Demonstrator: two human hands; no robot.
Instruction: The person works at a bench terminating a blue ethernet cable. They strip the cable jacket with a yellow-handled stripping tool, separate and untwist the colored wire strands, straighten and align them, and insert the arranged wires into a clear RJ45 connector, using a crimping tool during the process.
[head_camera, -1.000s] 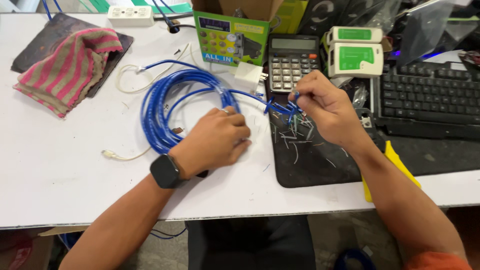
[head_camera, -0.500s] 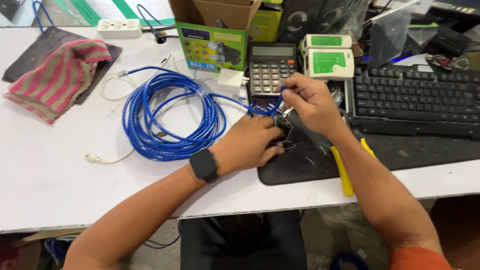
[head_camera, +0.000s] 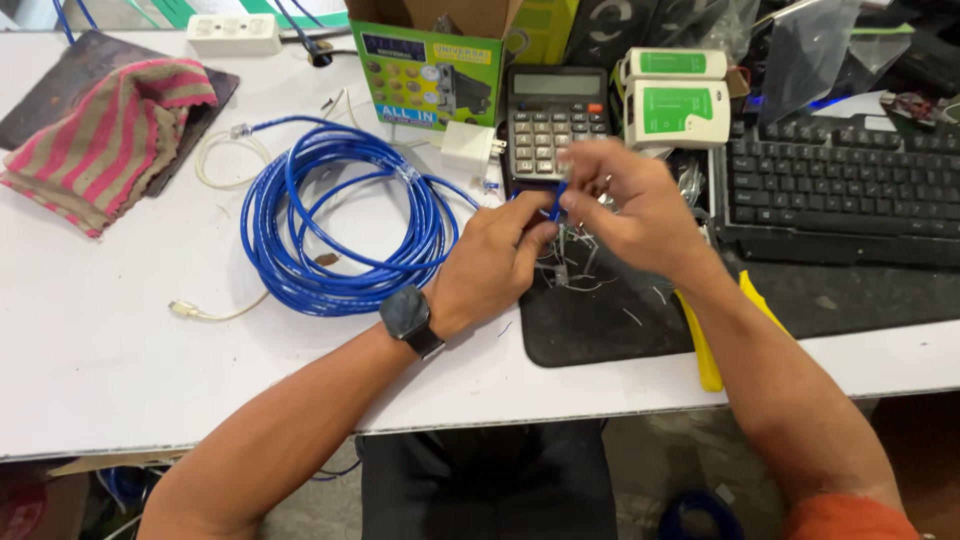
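Observation:
A coil of blue network cable (head_camera: 340, 225) lies on the white table (head_camera: 120, 360). One end of it runs to my hands above a black mat (head_camera: 600, 320). My left hand (head_camera: 490, 262), with a dark watch on the wrist, pinches that cable end. My right hand (head_camera: 625, 205) grips the tip of the same end, fingers closed on it. Short cut wire scraps (head_camera: 580, 270) are scattered on the mat under my hands.
Behind my hands stand a black calculator (head_camera: 550, 115), a white and green cable tester (head_camera: 675, 100), a black keyboard (head_camera: 840, 200) and a green box (head_camera: 430, 75). A striped cloth (head_camera: 105, 145) lies at far left. A yellow-handled tool (head_camera: 705, 350) sits under my right forearm.
Both hands have stayed on the cable end. My right hand has lifted slightly and its fingers have shifted along the tip. The view has moved a little to the right.

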